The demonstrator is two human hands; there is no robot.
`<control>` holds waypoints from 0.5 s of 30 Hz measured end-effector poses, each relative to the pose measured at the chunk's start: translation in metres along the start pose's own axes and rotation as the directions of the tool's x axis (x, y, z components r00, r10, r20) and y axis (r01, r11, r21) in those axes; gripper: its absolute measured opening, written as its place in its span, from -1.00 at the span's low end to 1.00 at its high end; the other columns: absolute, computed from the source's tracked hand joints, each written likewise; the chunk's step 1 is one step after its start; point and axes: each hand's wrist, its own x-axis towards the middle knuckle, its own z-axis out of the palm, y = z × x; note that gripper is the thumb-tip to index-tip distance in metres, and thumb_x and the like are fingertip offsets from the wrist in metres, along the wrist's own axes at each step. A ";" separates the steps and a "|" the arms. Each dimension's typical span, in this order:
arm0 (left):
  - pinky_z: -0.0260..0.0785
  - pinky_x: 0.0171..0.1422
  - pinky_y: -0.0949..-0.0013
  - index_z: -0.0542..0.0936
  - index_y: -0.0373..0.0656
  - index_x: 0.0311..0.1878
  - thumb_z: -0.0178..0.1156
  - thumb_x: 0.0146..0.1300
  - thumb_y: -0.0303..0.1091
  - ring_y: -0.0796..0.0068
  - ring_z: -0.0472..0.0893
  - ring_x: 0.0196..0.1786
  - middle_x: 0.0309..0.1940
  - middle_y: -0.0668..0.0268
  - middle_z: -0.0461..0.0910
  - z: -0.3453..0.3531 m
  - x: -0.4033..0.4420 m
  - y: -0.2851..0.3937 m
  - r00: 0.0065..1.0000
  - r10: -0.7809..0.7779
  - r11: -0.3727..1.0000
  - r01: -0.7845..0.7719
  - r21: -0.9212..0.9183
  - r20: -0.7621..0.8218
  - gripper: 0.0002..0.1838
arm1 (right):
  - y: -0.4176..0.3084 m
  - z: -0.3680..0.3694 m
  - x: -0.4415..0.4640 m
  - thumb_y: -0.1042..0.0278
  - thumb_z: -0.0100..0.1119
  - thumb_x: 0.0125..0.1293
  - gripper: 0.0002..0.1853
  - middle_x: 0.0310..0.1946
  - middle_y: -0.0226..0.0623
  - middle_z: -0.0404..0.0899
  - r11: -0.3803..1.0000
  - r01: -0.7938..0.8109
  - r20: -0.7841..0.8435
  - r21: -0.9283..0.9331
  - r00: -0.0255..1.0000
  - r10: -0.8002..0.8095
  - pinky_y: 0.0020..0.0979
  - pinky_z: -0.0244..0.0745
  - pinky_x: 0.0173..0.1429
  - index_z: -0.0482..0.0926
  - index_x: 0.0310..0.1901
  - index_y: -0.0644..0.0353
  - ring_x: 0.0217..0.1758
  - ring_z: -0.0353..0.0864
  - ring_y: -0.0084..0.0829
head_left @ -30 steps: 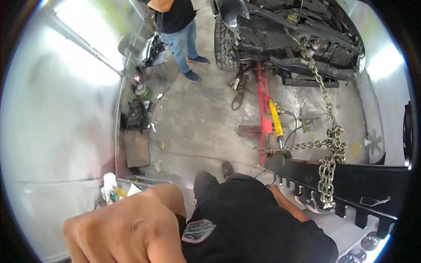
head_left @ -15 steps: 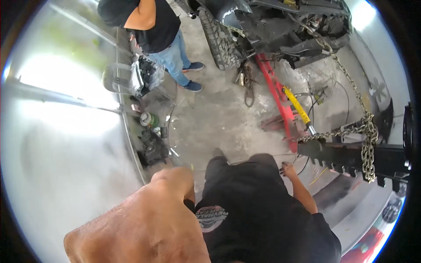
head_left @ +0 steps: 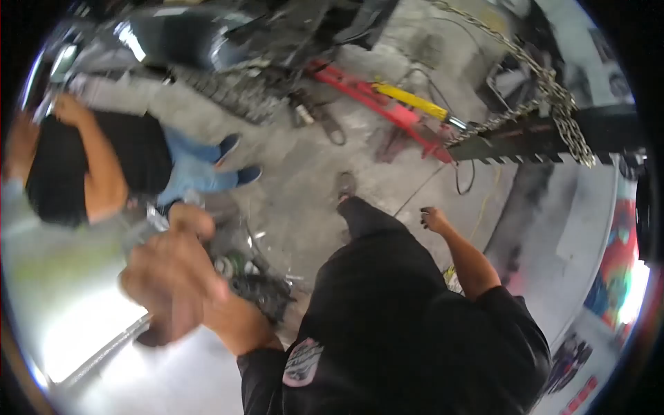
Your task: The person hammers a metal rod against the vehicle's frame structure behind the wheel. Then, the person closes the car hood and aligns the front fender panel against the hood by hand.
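My left hand (head_left: 169,277) is raised high at the left, close to the camera and smeared by motion; whether it holds anything is not clear. Past it stands a co-worker in a black shirt (head_left: 142,149) and blue jeans. My right hand (head_left: 432,219) hangs low beside my right leg with its fingers loosely apart, nothing visible in them. Above this hand lies a red steel beam (head_left: 373,104) with a yellow cylinder (head_left: 411,100) over it. A chain (head_left: 568,124) drapes over a black toothed bar (head_left: 512,138) to the right.
A vehicle's tyre (head_left: 235,93) and dark underbody are at the top. Chain links (head_left: 328,124) lie on the concrete floor (head_left: 297,183). A can (head_left: 232,265) and dark parts (head_left: 266,294) stand near the left wall. A pale panel (head_left: 574,228) is at the right.
The view has swung left, bringing the co-worker nearer. My left hand has moved up and its fingers now show, blurred. My right hand appears higher in view, and a foot is now forward.
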 end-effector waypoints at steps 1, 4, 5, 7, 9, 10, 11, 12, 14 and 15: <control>0.51 -0.04 0.05 0.62 -0.13 -0.43 0.19 0.39 -0.23 0.33 0.61 -0.46 -0.56 0.23 0.57 0.035 -0.003 -0.010 0.983 -0.121 0.950 0.155 -0.272 0.137 -0.73 | -0.025 0.006 0.004 0.36 0.06 0.46 -0.58 -0.28 -0.07 0.77 0.999 0.023 -0.017 -0.045 1.000 -0.024 -0.28 0.65 -0.26 0.58 0.28 0.30 -0.35 0.76 -0.36; 0.49 -0.15 0.29 0.63 -0.30 -0.27 0.20 0.46 -0.10 0.32 0.61 -0.42 -0.48 0.17 0.64 0.131 -0.044 -0.024 0.541 -0.368 0.137 0.836 -0.531 0.757 -0.62 | -0.056 0.032 0.049 0.34 0.12 0.40 -0.57 -0.24 0.02 0.76 0.962 0.191 -0.038 -0.196 0.979 -0.202 -0.21 0.66 -0.12 0.59 0.25 0.34 -0.30 0.79 -0.26; 0.47 -0.15 0.31 0.65 -0.29 -0.24 0.22 0.47 -0.09 0.40 0.61 -0.41 -0.46 0.21 0.66 0.151 -0.075 -0.035 0.493 -0.306 0.289 0.863 -0.414 0.814 -0.61 | -0.074 0.038 0.059 0.33 0.16 0.38 -0.56 -0.23 0.03 0.76 0.926 0.271 -0.058 -0.262 0.954 -0.295 -0.19 0.66 -0.08 0.59 0.24 0.32 -0.26 0.79 -0.20; 0.47 -0.19 0.37 0.68 -0.34 -0.10 0.30 0.44 -0.21 0.51 0.64 -0.39 -0.42 0.26 0.69 0.183 -0.140 -0.048 0.264 -0.231 0.376 0.912 -0.164 0.937 -0.69 | -0.120 0.045 0.062 0.29 0.20 0.34 -0.53 -0.19 0.06 0.75 0.871 0.372 -0.048 -0.322 0.912 -0.407 -0.15 0.64 -0.01 0.60 0.24 0.29 -0.19 0.78 -0.09; 0.51 -0.10 0.31 0.68 -0.31 0.01 0.31 0.42 -0.15 0.41 0.68 -0.33 -0.35 0.16 0.72 0.200 -0.207 -0.057 0.135 -0.113 0.527 0.848 -0.056 0.984 -0.64 | -0.184 0.060 0.048 0.24 0.24 0.29 -0.51 -0.15 0.09 0.74 0.845 0.451 0.010 -0.286 0.883 -0.468 -0.12 0.61 0.07 0.60 0.23 0.25 -0.10 0.76 0.02; 0.53 -0.04 0.25 0.67 -0.28 0.06 0.31 0.40 -0.13 0.28 0.71 -0.25 -0.27 0.09 0.73 0.202 -0.227 -0.061 0.063 -0.061 0.640 0.768 -0.009 0.996 -0.61 | -0.203 0.075 0.041 0.23 0.24 0.29 -0.50 -0.13 0.08 0.74 0.830 0.487 0.089 -0.271 0.872 -0.482 -0.11 0.61 0.09 0.60 0.24 0.22 -0.06 0.75 0.03; 0.54 0.01 0.18 0.66 -0.26 0.10 0.32 0.38 -0.11 0.15 0.74 -0.17 -0.19 0.03 0.74 0.209 -0.241 -0.065 -0.013 -0.005 0.742 0.670 0.012 1.000 -0.58 | -0.220 0.084 0.038 0.22 0.24 0.28 -0.50 -0.11 0.08 0.73 0.815 0.519 0.151 -0.258 0.855 -0.497 -0.10 0.60 0.10 0.60 0.24 0.19 -0.02 0.73 0.04; 0.54 0.04 0.14 0.65 -0.25 0.12 0.32 0.37 -0.10 0.07 0.73 -0.12 -0.15 0.00 0.74 0.217 -0.258 -0.072 -0.008 0.044 0.743 0.669 -0.027 0.999 -0.56 | -0.232 0.095 0.037 0.21 0.23 0.28 -0.50 -0.09 0.08 0.73 0.800 0.546 0.203 -0.248 0.837 -0.508 -0.09 0.60 0.12 0.60 0.24 0.16 0.02 0.72 0.06; 0.54 0.08 0.05 0.63 -0.25 0.17 0.33 0.33 -0.08 -0.07 0.72 -0.01 -0.06 -0.05 0.72 0.233 -0.282 -0.085 -0.001 0.162 0.730 0.673 -0.120 0.987 -0.51 | -0.242 0.134 0.033 0.23 0.21 0.27 -0.49 -0.07 0.08 0.72 0.757 0.533 0.323 -0.378 0.842 -0.432 -0.06 0.59 0.15 0.58 0.27 0.13 0.05 0.71 0.05; 0.53 0.11 0.04 0.62 -0.23 0.18 0.33 0.33 -0.09 -0.09 0.71 0.01 -0.05 -0.06 0.72 0.243 -0.282 -0.091 0.001 0.183 0.750 0.646 -0.141 0.983 -0.51 | -0.246 0.150 0.029 0.25 0.20 0.27 -0.48 -0.06 0.08 0.72 0.727 0.526 0.373 -0.441 0.844 -0.384 -0.05 0.59 0.16 0.57 0.28 0.11 0.06 0.71 0.05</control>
